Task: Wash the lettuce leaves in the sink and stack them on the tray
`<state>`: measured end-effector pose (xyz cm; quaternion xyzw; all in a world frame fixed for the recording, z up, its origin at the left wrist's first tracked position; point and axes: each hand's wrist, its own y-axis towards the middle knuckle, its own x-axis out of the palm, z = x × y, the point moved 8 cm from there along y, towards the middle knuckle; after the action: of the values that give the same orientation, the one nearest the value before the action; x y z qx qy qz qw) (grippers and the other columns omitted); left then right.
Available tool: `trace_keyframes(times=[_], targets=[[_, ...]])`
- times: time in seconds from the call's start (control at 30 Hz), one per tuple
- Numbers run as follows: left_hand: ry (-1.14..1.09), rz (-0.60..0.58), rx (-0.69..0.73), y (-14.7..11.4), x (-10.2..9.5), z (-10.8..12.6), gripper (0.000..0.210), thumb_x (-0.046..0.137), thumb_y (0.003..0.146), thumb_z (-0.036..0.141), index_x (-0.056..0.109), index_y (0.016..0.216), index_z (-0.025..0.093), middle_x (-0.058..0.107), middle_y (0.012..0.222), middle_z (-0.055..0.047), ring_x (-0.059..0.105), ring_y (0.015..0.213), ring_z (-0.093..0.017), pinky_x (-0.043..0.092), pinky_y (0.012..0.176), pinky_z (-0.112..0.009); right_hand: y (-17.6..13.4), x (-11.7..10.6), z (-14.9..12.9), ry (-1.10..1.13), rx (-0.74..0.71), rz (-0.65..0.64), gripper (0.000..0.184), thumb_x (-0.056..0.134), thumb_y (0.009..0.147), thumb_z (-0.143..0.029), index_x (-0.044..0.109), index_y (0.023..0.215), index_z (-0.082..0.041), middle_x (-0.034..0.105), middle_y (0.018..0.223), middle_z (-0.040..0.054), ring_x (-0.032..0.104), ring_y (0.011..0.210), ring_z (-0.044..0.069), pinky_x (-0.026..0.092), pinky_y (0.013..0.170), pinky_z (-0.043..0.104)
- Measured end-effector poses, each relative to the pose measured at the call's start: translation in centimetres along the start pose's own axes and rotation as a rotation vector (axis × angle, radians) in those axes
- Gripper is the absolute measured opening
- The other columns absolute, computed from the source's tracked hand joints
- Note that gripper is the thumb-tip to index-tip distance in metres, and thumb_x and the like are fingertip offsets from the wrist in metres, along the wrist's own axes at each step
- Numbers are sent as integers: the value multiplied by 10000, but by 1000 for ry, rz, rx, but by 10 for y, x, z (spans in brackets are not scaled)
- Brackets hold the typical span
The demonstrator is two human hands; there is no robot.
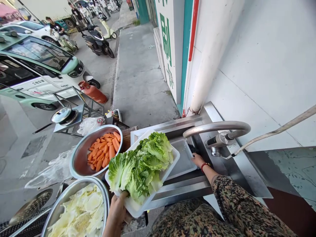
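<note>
My left hand [117, 206] is closed on the near left edge of a white plastic tray [170, 171], thumb over the rim. Green lettuce [142, 163] is heaped on that tray, which is tilted and partly over the sink's left side. Down in the metal sink [190, 185], my right hand [198, 160] grips the right edge of a second, pale tray [181, 157]. The lettuce tray hides part of this lower tray. Above it arches the curved metal faucet [219, 126], with a few drops near its spout.
On the left stand a bowl of cut carrots [103, 149] and a metal bowl of sliced cabbage [80, 210]. A perforated skimmer [32, 205] lies beside them. Beyond are a lidded pan [62, 115], an orange gas cylinder [93, 92] and a parked van [49, 70]. A pipe [209, 56] runs along the wall.
</note>
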<state>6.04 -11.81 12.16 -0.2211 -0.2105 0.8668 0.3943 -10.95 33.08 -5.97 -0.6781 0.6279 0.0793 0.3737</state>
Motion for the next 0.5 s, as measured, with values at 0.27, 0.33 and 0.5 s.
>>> trace_keyframes(times=[0.27, 0.33, 0.5], targets=[[-2, 48, 15, 8, -10, -10, 296, 587, 575, 150, 583, 869, 192, 698, 780, -45, 719, 812, -250, 591, 700, -299, -29, -10, -16, 349, 32, 6, 142, 544, 782, -345, 560, 801, -205, 620, 649, 10, 604, 600, 172, 443, 538, 255], [-18, 52, 17, 13, -10, -12, 323, 579, 569, 131, 594, 886, 187, 705, 793, -47, 719, 832, -253, 594, 722, -302, -41, -27, -25, 411, -28, 76, 171, 587, 728, -375, 541, 755, -213, 580, 617, -11, 553, 571, 158, 410, 534, 249], [-44, 52, 38, 22, -10, -8, 363, 584, 570, 117, 598, 926, 189, 714, 782, -42, 723, 827, -256, 599, 733, -320, -83, -80, -66, 171, -219, 342, 114, 581, 710, -312, 514, 690, -222, 494, 578, -37, 453, 566, 136, 341, 582, 258]])
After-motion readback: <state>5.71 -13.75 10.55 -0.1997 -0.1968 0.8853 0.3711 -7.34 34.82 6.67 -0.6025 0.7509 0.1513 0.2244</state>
